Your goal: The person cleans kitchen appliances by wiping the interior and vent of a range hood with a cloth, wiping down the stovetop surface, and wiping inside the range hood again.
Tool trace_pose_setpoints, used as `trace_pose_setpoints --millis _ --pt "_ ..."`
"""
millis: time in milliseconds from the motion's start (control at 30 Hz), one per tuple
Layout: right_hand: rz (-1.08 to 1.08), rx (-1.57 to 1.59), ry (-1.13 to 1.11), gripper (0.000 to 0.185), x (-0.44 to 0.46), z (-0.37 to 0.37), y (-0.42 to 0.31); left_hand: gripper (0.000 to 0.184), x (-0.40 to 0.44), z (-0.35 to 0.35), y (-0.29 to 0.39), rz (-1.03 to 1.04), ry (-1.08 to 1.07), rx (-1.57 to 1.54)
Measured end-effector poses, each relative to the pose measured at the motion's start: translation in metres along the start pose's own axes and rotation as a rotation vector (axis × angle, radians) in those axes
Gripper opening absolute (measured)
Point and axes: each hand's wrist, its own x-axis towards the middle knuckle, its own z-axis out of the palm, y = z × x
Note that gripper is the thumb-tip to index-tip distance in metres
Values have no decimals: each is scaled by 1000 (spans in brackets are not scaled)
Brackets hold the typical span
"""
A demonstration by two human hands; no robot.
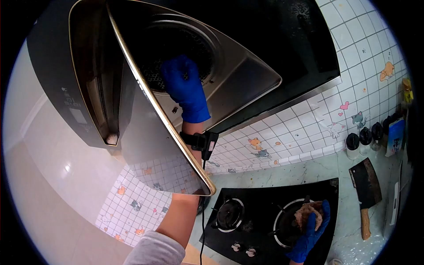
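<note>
Rag (304, 216) sits bunched in the right hand (312, 238), under its fingers, over the right burner (286, 226). Left hand (183, 81), far from the rag, curls nearest the hood's mesh (198, 46); I cannot tell whether it grips anything.

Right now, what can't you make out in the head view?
Head view, all:
- Left hand: fingertips, and whether they hold anything; lost in the dark hood opening.
- Left arm: middle stretch, behind the tilted panel.
- Burner: part under the cloth and right hand.
- Right arm: cut by bottom edge.
- Blue packet: print too small.
</note>
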Motion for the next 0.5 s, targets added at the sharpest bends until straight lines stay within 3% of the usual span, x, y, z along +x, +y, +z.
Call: trace_pose_setpoints --millis 167,267,333,433,500 --pt "-36 -9 -32 44 2 -2 1 12 0 0 -3 72 -3 43" --pt "82 34 -23 45 -1 -1 3 12 -2 2 -7 75 5 37" --pt "171 256 71 46 -4 8 -17 12 -1 2 -6 61 18 36" --pt "94 99 36 47 -4 10 -31 12 1 -1 -3 74 -27 45" --pt "106 154 54 47 -4 4 -12 12 1 0 -5 78 -26 69"
